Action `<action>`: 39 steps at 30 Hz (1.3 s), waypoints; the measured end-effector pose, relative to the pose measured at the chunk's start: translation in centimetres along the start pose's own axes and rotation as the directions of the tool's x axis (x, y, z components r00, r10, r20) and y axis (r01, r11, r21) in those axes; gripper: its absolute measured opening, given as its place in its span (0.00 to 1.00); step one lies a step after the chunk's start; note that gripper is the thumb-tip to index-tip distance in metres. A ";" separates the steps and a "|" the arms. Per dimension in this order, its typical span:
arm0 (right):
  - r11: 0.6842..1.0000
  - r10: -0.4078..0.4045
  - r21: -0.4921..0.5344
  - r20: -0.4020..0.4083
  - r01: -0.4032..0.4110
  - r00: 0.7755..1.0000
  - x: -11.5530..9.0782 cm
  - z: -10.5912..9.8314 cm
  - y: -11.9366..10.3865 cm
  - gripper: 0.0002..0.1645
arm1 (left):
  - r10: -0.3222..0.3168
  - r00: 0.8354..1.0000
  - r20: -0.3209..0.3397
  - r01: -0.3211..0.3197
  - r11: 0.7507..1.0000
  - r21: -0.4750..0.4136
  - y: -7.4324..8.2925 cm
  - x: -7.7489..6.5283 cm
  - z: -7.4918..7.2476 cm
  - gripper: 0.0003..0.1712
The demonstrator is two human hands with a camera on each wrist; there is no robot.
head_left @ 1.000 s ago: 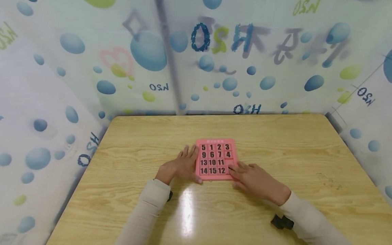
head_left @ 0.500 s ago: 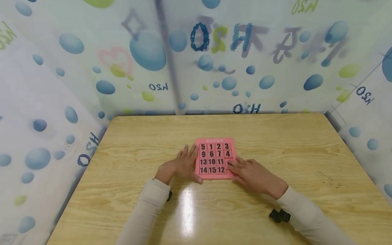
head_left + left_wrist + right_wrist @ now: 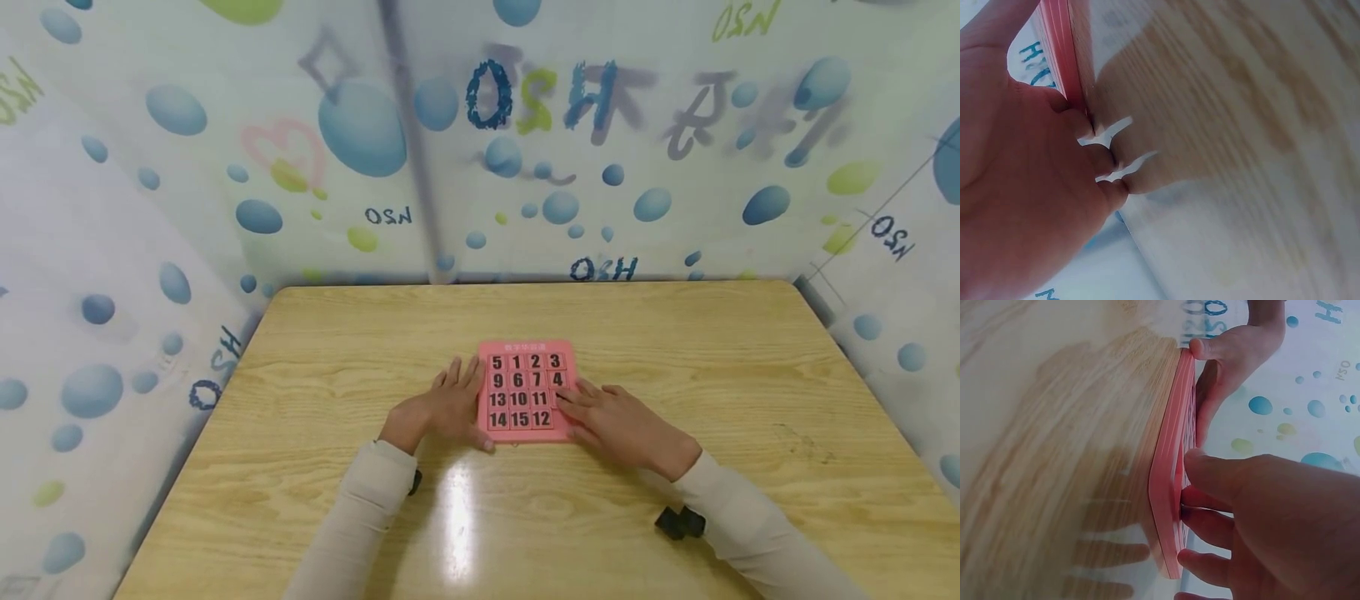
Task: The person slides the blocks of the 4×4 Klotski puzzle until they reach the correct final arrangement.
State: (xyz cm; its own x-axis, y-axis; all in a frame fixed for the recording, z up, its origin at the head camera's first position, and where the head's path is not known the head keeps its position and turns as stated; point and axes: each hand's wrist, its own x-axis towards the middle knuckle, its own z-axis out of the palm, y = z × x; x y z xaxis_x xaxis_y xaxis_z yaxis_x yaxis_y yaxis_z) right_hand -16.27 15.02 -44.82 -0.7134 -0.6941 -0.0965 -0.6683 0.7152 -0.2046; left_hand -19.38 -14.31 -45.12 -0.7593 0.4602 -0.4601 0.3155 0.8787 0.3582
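A pink sliding number puzzle [image 3: 519, 434] lies flat on the wooden table, with black numbers on its tiles. My left hand [image 3: 450, 408] rests against the puzzle's left edge, its fingers spread and its thumb at the near left corner. In the left wrist view, that hand's fingertips touch the tabletop beside the pink edge. My right hand [image 3: 622, 425] reaches over the right edge, fingertips pressing on the rightmost column just below the 4 tile [image 3: 557, 379]. Those fingers hide whatever tile lies beneath them. The right wrist view shows the right thumb [image 3: 1204, 469] at the puzzle's near side.
The wooden table [image 3: 360, 333] extends around the puzzle on every side. Behind it and at both sides stand walls [image 3: 480, 167] covered in blue and green bubbles. A dark wrist device [image 3: 680, 522] hangs under the right sleeve.
My right fingertips have slid a little away from me along the rightmost column, and the bottom right cell now looks bare. The left hand has stayed in place.
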 end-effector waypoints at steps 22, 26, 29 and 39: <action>0.990 -0.140 -0.026 0.009 0.141 0.990 0.4 0.0 -2.1 0.28 | -0.002 1.000 0.008 0.002 1.000 0.001 0.2 0.0 -0.3 0.77; 0.989 -0.150 -0.008 0.040 0.150 0.988 0.2 0.3 -2.6 0.28 | -0.008 1.000 0.012 0.008 1.000 -0.008 0.1 -0.1 0.0 0.78; 0.991 -0.135 0.017 0.063 0.134 0.989 0.1 0.4 -2.6 0.28 | -0.011 1.000 0.014 0.011 1.000 -0.004 0.0 -0.1 0.2 0.77; 0.992 -0.125 0.031 0.068 0.123 0.990 -0.4 -0.1 -2.0 0.28 | 0.001 1.000 0.005 0.000 1.000 -0.010 0.1 -0.1 0.0 0.77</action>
State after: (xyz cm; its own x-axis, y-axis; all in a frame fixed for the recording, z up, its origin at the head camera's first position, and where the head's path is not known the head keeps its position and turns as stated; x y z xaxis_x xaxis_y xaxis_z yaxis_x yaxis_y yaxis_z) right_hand -14.71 13.84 -44.26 -0.6082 -0.7820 -0.1365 -0.7440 0.6215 -0.2454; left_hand -19.26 -14.33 -45.01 -0.7560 0.4614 -0.4643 0.3101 0.8772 0.3666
